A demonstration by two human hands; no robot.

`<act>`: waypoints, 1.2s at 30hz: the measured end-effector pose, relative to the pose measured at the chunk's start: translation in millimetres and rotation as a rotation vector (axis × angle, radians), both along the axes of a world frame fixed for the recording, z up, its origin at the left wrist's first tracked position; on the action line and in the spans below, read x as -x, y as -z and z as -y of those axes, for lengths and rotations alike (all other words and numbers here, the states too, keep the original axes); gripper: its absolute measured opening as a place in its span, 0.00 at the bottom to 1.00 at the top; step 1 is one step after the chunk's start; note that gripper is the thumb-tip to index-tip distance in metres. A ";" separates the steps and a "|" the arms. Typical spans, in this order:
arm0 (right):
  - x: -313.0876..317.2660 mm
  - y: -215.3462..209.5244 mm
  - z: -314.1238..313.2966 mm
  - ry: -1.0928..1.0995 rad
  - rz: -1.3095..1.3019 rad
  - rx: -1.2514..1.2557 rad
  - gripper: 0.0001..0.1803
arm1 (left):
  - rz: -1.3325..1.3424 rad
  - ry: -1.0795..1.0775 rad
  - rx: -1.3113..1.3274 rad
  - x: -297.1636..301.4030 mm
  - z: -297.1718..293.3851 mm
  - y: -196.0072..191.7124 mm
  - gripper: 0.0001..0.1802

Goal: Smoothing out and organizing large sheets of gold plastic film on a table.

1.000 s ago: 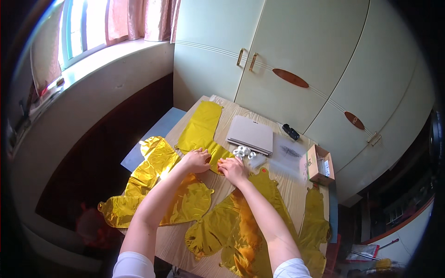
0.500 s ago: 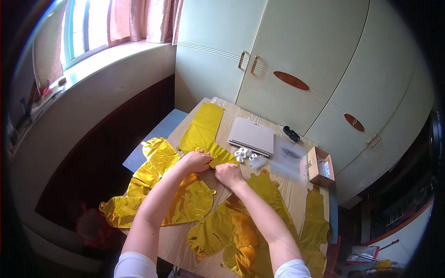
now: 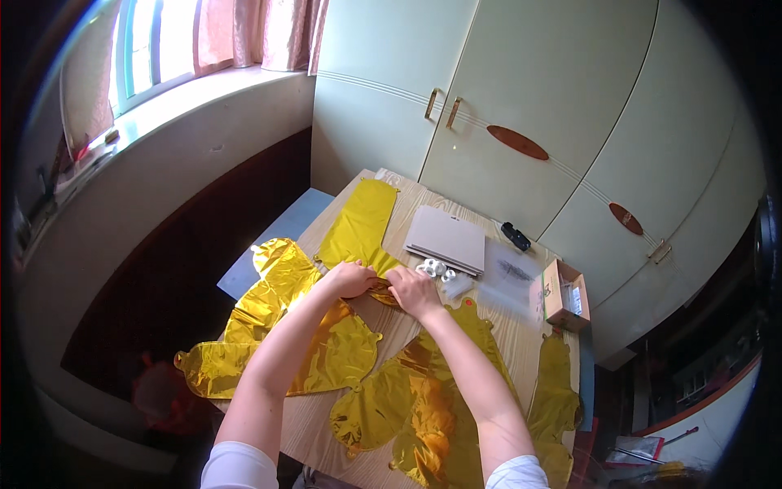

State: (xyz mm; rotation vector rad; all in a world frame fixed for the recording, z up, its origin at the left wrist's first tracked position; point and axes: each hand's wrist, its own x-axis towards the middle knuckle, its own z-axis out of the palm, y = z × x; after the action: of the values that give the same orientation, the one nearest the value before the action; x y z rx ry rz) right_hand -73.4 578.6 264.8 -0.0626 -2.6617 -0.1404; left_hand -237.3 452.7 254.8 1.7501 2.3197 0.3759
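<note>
A flat gold foil balloon (image 3: 358, 218) lies at the far left of the table, its lower end gathered between my two hands. My left hand (image 3: 350, 279) is closed on its crumpled edge, fingers bent over the foil. Close beside it on the right, my right hand (image 3: 414, 291) grips the same balloon, and a folded strip of foil shows between them. The fingertips are partly hidden by the foil. Another shiny gold foil balloon (image 3: 273, 285) spreads beneath and left of my left forearm. More gold foil (image 3: 383, 407) lies under my right forearm.
Behind my right hand are white ribbon rolls (image 3: 432, 267) and a stack of grey cardboard sheets (image 3: 446, 238). A black object (image 3: 515, 236), a clear plastic sheet (image 3: 509, 273) and a small open box (image 3: 562, 297) stand farther right. Another gold foil piece (image 3: 554, 375) covers the right table edge.
My right hand has shifted slightly right and turned, its fist loosening into bent fingers on the foil. The balloon's lower edge is folded in between my hands. My left hand has barely moved.
</note>
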 end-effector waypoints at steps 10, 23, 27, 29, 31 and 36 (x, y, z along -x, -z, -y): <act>-10.5 8.4 -8.1 0.078 0.030 0.153 0.02 | 0.024 -0.029 0.019 -3.7 0.0 -12.9 0.19; 5.1 6.6 -11.2 0.305 0.013 0.418 0.14 | 0.017 -0.019 0.004 -0.5 1.9 -10.0 0.22; 6.6 19.8 -22.6 0.307 -0.044 0.501 0.14 | 0.034 -0.038 0.015 -4.3 -0.7 -9.7 0.23; 4.8 22.2 -22.7 0.295 -0.041 0.473 0.11 | 0.083 -0.060 0.045 -6.8 -0.1 -13.0 0.24; 2.8 21.2 -18.6 0.287 -0.011 0.406 0.07 | 0.056 -0.053 0.005 -3.8 -1.3 -7.4 0.22; 2.0 8.1 -11.4 0.362 0.024 0.534 0.05 | 0.019 -0.095 0.026 -5.1 -5.2 -4.9 0.18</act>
State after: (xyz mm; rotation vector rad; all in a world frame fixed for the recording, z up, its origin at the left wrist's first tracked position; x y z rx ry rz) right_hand -75.3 590.0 256.7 -0.7148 -2.6107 0.4589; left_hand -232.2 457.9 259.7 1.6211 2.3892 0.3745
